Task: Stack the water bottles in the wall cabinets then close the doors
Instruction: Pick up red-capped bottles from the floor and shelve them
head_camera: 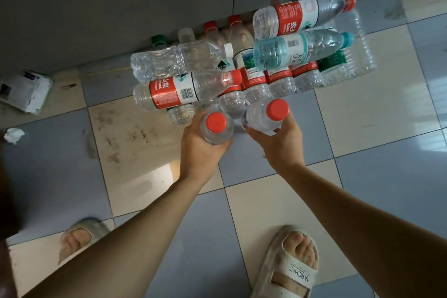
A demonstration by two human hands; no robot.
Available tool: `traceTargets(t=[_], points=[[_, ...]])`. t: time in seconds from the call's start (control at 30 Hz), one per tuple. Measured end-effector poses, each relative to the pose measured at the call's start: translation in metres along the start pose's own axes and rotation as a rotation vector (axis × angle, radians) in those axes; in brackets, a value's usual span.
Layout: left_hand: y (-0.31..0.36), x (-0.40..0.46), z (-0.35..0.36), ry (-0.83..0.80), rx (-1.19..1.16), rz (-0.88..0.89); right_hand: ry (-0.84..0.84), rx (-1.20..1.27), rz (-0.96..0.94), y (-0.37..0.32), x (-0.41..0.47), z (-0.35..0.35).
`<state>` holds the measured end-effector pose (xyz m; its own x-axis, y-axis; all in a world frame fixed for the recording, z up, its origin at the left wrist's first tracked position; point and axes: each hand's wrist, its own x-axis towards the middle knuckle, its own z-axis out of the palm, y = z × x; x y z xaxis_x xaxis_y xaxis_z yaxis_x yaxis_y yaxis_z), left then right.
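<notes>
Water bottles (242, 68) lie heaped on the tiled floor (362, 128) against the wall's foot. My left hand (200, 150) grips one red-capped bottle (216, 128), my right hand (280, 138) another (266, 115). Lifting them carelessly, I judge, could topple the loose upper bottles.

Both forearms are bare, no sleeves showing. Each foot wears an open-toed cream slide sandal (289, 266); the right strap carries dark printed lettering (300, 274).
</notes>
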<state>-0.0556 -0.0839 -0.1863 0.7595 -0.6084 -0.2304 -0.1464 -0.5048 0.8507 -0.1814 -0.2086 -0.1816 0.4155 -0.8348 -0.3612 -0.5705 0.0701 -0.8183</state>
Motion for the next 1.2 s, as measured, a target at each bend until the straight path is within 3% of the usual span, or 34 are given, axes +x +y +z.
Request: traceTargets(t=[0.2, 0.43, 0.63, 0.93, 1.2], points=[[0.034, -0.012, -0.023, -0.027, 0.013, -0.128, -0.014, 0.012, 0.010, -0.037, -0.026, -0.028], [0.158, -0.025, -0.088, -0.048, -0.090, -0.170, -0.061, 0.071, -0.008, -0.145, -0.071, -0.091], [0.294, -0.022, -0.170, -0.110, -0.088, -0.047, -0.052, 0.174, -0.074, -0.282, -0.109, -0.145], [0.505, -0.048, -0.324, -0.145, -0.140, 0.116, -0.053, 0.119, -0.253, -0.520, -0.169, -0.255], [0.686, -0.083, -0.492, -0.046, -0.208, 0.259, -0.066, 0.154, -0.474, -0.738, -0.236, -0.314]])
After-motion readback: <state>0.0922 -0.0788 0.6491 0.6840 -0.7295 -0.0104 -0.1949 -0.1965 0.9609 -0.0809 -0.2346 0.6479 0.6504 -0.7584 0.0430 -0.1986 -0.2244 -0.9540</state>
